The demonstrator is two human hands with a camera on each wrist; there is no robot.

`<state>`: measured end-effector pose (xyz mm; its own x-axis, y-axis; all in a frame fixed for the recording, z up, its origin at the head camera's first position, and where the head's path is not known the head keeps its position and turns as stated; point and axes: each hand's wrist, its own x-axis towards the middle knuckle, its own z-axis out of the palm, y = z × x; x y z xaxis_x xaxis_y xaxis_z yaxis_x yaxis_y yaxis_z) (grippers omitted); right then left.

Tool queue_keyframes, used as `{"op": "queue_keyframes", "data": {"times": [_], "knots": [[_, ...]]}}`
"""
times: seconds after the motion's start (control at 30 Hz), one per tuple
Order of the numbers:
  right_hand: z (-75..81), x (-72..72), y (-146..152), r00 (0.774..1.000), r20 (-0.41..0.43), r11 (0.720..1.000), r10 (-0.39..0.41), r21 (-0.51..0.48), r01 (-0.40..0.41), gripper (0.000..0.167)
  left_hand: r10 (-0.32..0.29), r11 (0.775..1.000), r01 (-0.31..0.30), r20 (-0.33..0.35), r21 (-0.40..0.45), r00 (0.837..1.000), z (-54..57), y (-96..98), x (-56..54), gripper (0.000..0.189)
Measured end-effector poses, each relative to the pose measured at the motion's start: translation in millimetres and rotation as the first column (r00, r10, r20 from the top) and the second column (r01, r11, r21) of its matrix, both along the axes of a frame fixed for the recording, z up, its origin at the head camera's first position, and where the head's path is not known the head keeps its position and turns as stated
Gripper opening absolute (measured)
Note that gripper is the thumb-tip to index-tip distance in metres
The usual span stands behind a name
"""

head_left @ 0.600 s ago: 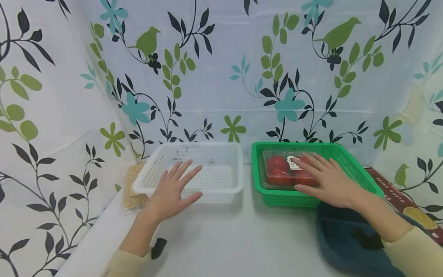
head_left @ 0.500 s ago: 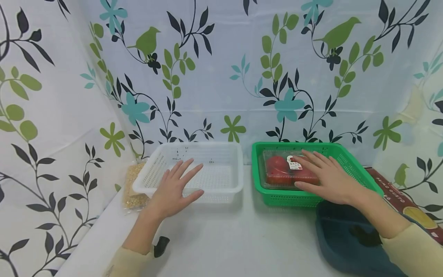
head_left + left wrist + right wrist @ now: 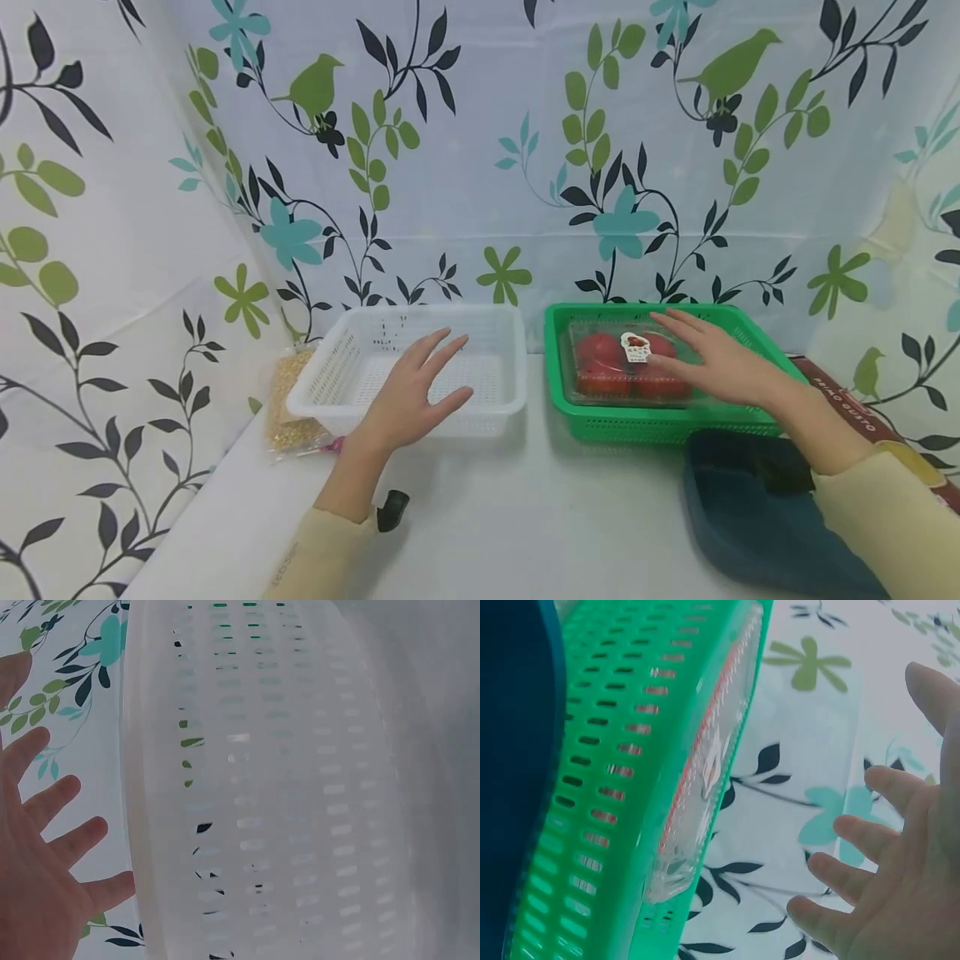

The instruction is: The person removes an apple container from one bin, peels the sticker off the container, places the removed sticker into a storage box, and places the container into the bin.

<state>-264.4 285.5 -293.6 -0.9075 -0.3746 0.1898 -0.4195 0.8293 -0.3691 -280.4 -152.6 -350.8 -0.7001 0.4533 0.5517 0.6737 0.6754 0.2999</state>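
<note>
My left hand (image 3: 408,396) hovers over the near left part of a white perforated basket (image 3: 520,367), fingers spread and holding nothing. In the left wrist view the fingers stand apart beside the basket's side (image 3: 300,825). My right hand (image 3: 720,360) is held above a green perforated basket (image 3: 558,392), its fingers extended and apart. Inside that basket lies a clear plastic pack of tomatoes (image 3: 600,375) with a white label; the right fingertips overlap its right part in the head view. The right wrist view shows the spread fingers away from the green basket's wall (image 3: 622,750).
A dark blue basin (image 3: 765,533) stands at the front right, partly under the right forearm. Behind it lies a dark red package (image 3: 840,404). Left of the white basket is a clear bag of yellowish grains (image 3: 288,400), with a small pink item (image 3: 335,445) near it.
My left hand has moved to the right, uncovering the small pink item. My right hand has shifted slightly up and right, showing more of the tomato pack's label.
</note>
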Motion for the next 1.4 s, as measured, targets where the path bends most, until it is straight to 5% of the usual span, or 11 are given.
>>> {"op": "queue_keyframes", "data": {"times": [0.3, 0.63, 0.9, 1.13, 1.4], "knots": [[5.6, -16.6, 7, 0.996, 0.073, 0.998, -0.053, -0.031, 0.056, 0.081, -0.037, 0.992, 0.024, 0.101, 0.125, 0.994, -0.7, 29.2, -7.0, 0.065], [-4.4, -35.3, 29, 0.979, 0.18, 0.987, -0.096, -0.114, 0.118, 0.087, -0.094, 0.974, 0.062, 0.141, 0.217, 0.986, -2.3, 61.2, -9.8, 0.065], [-3.5, -44.5, 45, 0.94, 0.32, 0.972, -0.121, -0.155, 0.178, 0.094, -0.149, 0.949, 0.087, 0.188, 0.302, 0.971, -6.8, 88.3, -6.2, 0.064], [-5.1, -49.8, 53, 0.891, 0.44, 0.954, -0.114, -0.202, 0.222, 0.099, -0.226, 0.904, 0.121, 0.218, 0.41, 0.949, -11.7, 110.0, -1.5, 0.065], [-12.7, -58.9, 61, 0.841, 0.537, 0.926, -0.06, -0.285, 0.248, 0.099, -0.209, 0.909, 0.078, 0.285, 0.41, 0.936, -11.7, 128.1, 6.1, 0.067]]}}
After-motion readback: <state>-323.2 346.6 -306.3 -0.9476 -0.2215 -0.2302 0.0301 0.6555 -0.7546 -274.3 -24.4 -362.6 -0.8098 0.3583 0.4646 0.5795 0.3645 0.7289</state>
